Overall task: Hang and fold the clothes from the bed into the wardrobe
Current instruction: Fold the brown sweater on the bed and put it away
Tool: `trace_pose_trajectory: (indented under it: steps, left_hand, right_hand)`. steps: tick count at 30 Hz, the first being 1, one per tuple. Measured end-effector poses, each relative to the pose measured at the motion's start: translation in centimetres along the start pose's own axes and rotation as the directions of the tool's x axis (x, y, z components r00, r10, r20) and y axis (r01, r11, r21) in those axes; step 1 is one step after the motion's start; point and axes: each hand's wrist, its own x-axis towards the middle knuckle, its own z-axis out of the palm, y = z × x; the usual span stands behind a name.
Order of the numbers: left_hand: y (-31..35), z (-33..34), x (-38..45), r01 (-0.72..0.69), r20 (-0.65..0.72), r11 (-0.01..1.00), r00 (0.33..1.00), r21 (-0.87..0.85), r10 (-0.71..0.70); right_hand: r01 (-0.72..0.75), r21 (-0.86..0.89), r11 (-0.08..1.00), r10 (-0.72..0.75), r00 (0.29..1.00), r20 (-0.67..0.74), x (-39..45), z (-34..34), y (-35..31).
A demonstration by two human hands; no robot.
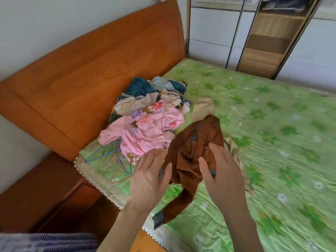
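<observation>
Both hands, the left hand (148,176) and right hand (221,171), hover with fingers spread, grasping nothing, flanking a brown garment (192,151) on the bed (272,124), its length running twelve to six o'clock.

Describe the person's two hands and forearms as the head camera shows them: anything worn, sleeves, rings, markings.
Both the left hand and the right hand are bare, with no gloves. No ring, watch or bracelet shows on either. The forearms are uncovered as far as the bottom edge of the frame, so no sleeve is in view. The picture is slightly blurred, so fine marks cannot be ruled out.
</observation>
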Motion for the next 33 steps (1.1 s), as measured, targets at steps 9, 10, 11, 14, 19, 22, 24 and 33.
trace_pose_trajectory:
  steps: [9, 10, 11, 14, 19, 22, 24, 33]
  left_hand:
    - [-5.7, 8.5, 12.1, -0.016, 0.080, 0.997, 0.997, -0.080, 0.022]
    - [-6.6, 9.8, 13.1, -0.005, 0.101, 0.996, 0.995, -0.092, 0.014]
    - [-7.4, 11.2, 14.0, 0.009, 0.116, 0.994, 0.993, -0.109, 0.003]
    - [-10.1, 15.7, 15.8, 0.031, 0.194, 0.986, 0.981, -0.166, 0.002]
    - [-13.8, 23.1, 16.6, 0.025, 0.336, 0.973, 0.940, -0.228, 0.054]
    - [-15.5, 27.8, 15.7, 0.048, 0.402, 0.966, 0.914, -0.254, 0.060]
    - [-16.4, 31.0, 14.5, 0.059, 0.429, 0.960, 0.901, -0.275, 0.068]
    - [-20.1, 44.6, 11.0, 0.110, 0.523, 0.969, 0.852, -0.221, 0.023]
  right_hand:
    - [-0.207, -0.027, 0.978, 0.208, 0.977, 0.036, 10.2, 4.0, 3.8]
    - [-0.238, -0.030, 0.971, 0.239, 0.970, 0.041, 11.0, 4.6, 4.5]
    - [-0.273, -0.028, 0.962, 0.274, 0.961, 0.042, 11.6, 5.2, 5.2]
    - [-0.384, -0.015, 0.923, 0.384, 0.923, 0.018, 12.9, 7.4, 7.6]
    - [-0.530, 0.001, 0.848, 0.530, 0.848, -0.012, 12.7, 12.1, 11.3]
    - [-0.590, 0.010, 0.808, 0.590, 0.808, -0.013, 12.2, 15.8, 13.6]
    - [-0.601, 0.035, 0.799, 0.602, 0.798, -0.034, 12.0, 18.6, 15.3]
    - [-0.626, -0.011, 0.780, 0.623, 0.775, 0.103, 14.5, 32.3, 23.4]
